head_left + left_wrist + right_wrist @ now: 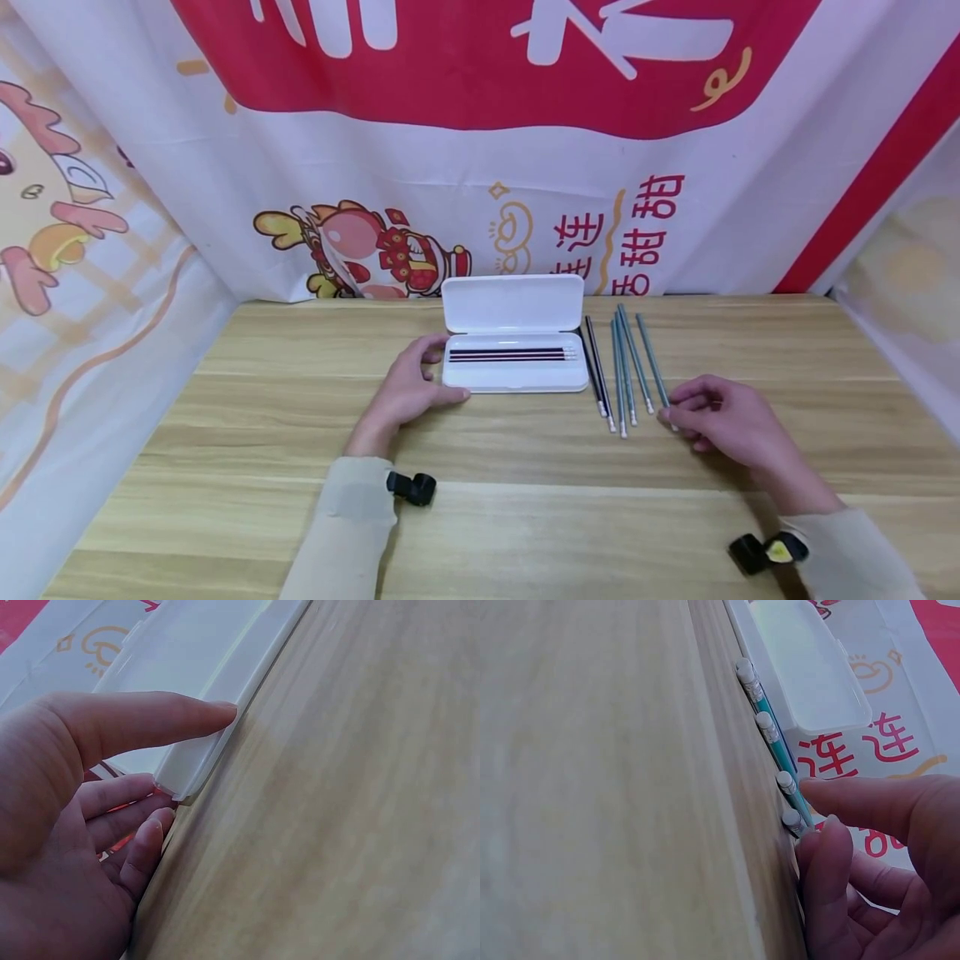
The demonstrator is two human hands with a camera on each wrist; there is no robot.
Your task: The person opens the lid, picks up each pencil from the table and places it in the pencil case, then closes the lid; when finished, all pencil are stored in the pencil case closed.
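Observation:
A white pencil case (516, 386) lies with its lid (513, 304) raised; a few dark pencils (506, 355) rest inside, eraser ends to the right. My left hand (408, 385) holds the case's left end. In the left wrist view its thumb (172, 718) lies along the front edge, and the other fingertips touch the corner. My right hand (723, 417) is at the eraser end of the rightmost teal pencil (652, 360). In the right wrist view, a gap shows between thumb and forefinger around that pencil (792, 820), which still lies on the table.
Right of the case, two dark pencils (597, 371) and several teal pencils (633, 358) lie roughly side by side, erasers toward me. The wooden table (555, 533) meets a printed cloth (450, 167) at its back edge. Cloth also hangs at both sides.

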